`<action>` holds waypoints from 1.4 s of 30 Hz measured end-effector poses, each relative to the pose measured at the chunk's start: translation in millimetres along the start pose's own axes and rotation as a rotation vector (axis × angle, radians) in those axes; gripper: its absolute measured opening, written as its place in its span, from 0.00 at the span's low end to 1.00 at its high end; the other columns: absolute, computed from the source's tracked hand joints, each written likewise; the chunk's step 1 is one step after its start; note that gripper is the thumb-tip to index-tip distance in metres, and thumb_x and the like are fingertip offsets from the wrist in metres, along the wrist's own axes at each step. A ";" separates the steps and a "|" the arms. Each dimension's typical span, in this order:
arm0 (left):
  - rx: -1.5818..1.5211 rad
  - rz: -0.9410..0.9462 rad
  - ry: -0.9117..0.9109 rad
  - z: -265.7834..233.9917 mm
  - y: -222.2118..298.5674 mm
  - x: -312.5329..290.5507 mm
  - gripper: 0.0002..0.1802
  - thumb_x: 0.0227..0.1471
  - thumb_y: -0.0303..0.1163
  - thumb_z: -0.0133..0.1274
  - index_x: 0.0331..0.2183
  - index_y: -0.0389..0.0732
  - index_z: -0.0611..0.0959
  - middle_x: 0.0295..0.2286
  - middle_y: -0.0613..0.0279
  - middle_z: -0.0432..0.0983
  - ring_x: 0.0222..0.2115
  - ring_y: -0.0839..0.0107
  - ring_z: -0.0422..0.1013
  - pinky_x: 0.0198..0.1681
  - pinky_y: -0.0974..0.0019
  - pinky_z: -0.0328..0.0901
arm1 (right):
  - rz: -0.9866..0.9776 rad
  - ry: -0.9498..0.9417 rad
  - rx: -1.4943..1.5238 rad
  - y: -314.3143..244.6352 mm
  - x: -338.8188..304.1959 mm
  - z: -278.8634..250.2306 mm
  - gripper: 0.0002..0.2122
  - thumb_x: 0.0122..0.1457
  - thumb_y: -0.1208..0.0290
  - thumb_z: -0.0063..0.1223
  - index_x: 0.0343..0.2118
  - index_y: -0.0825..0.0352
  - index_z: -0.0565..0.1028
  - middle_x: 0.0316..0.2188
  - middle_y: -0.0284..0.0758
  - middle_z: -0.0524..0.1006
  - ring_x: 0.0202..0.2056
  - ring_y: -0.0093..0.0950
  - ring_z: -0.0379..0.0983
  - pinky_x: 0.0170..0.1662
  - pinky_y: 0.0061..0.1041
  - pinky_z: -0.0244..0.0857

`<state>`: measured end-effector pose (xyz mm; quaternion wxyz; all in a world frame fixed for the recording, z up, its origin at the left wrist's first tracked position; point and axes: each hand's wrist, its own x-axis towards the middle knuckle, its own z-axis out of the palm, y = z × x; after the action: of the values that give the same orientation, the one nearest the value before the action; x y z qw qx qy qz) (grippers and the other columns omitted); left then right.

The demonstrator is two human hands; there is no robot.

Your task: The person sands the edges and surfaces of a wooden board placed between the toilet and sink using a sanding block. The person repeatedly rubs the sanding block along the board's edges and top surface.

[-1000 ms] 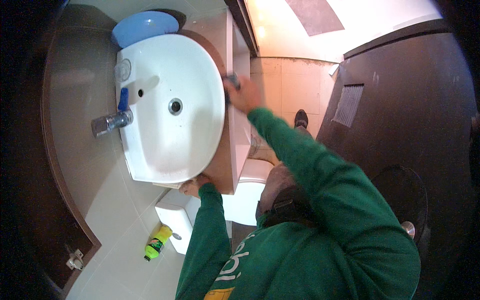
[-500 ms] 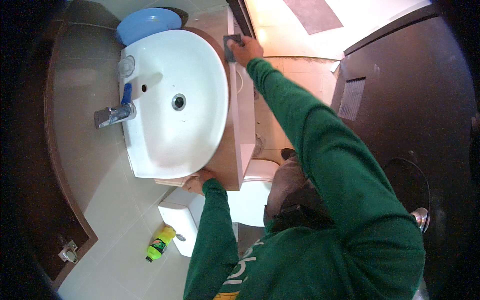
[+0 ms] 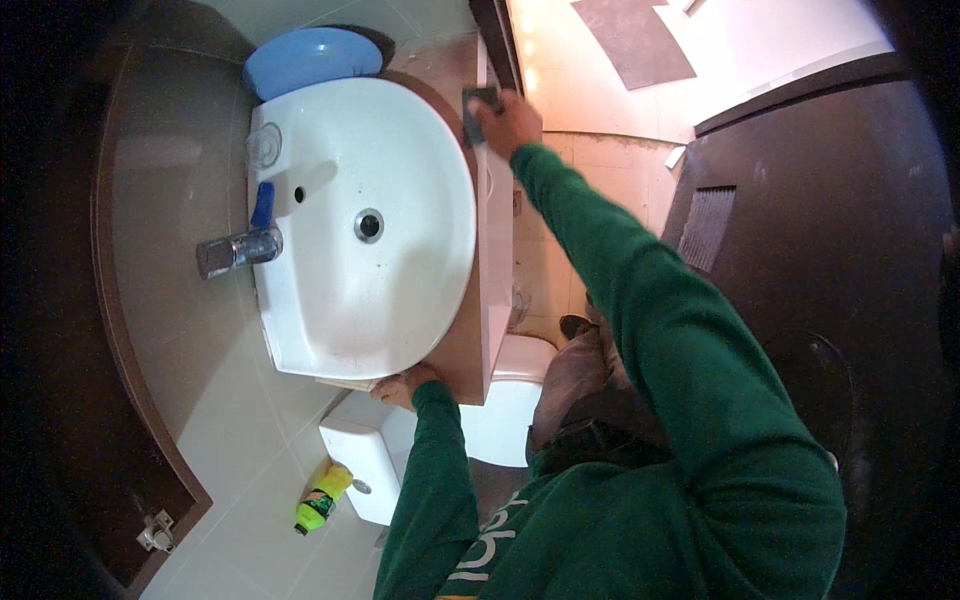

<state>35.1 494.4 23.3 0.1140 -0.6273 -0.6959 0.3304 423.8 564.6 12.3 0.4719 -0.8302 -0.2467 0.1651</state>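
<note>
My right hand point(image 3: 512, 124) grips a dark grey rectangular pad point(image 3: 480, 106), pressed at the front edge of the brown countertop point(image 3: 462, 340) near its far end. Whether the pad is a sponge or a scourer I cannot make out. My left hand point(image 3: 402, 387) is bent around the countertop's near side edge, just below the white sink point(image 3: 420, 290); its fingers are partly hidden. The D-shaped sink has a round drain point(image 3: 369, 225) and a chrome faucet point(image 3: 238, 252). A blue cloth-like or plastic piece point(image 3: 263, 204) lies beside the faucet.
A light blue basin point(image 3: 315, 60) leans behind the sink, and a clear glass point(image 3: 264, 146) stands at its corner. Near my left arm is the white toilet tank point(image 3: 360, 455), with a yellow-green bottle point(image 3: 322, 497) beside it. A dark door point(image 3: 780, 260) stands on the right.
The view has shifted slightly, so everything sits a little lower and to the right. My right hand still holds the pad at the countertop edge; my left hand stays at the near edge.
</note>
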 end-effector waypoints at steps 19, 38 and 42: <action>-0.432 -0.230 0.063 65.7 -14.3 28.2 0.41 0.50 0.49 0.53 0.51 0.24 0.58 0.46 0.37 0.61 0.49 0.44 0.61 0.49 0.51 0.65 | 0.135 -0.095 0.056 -6.1 11.4 1.3 0.18 0.52 0.53 0.58 0.35 0.65 0.78 0.33 0.47 0.79 0.38 0.43 0.76 0.43 0.39 0.68; -0.266 -0.156 -0.036 69.4 -17.2 25.2 0.37 0.54 0.55 0.43 0.52 0.32 0.67 0.48 0.39 0.64 0.48 0.46 0.60 0.48 0.48 0.59 | 0.056 -0.112 -0.037 3.1 9.6 12.6 0.22 0.53 0.49 0.57 0.28 0.69 0.76 0.27 0.46 0.78 0.33 0.42 0.77 0.39 0.39 0.69; 0.021 -0.024 0.032 59.1 -12.9 19.7 0.27 0.56 0.51 0.42 0.46 0.39 0.76 0.49 0.46 0.69 0.49 0.42 0.63 0.51 0.46 0.58 | 0.132 -0.011 -0.085 7.5 46.5 -2.8 0.20 0.52 0.52 0.58 0.27 0.69 0.76 0.28 0.50 0.78 0.34 0.47 0.76 0.38 0.41 0.69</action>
<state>-12.8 494.4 -18.7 0.1358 -0.6228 -0.6981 0.3260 465.4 585.7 5.3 0.4231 -0.8629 -0.2008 0.1900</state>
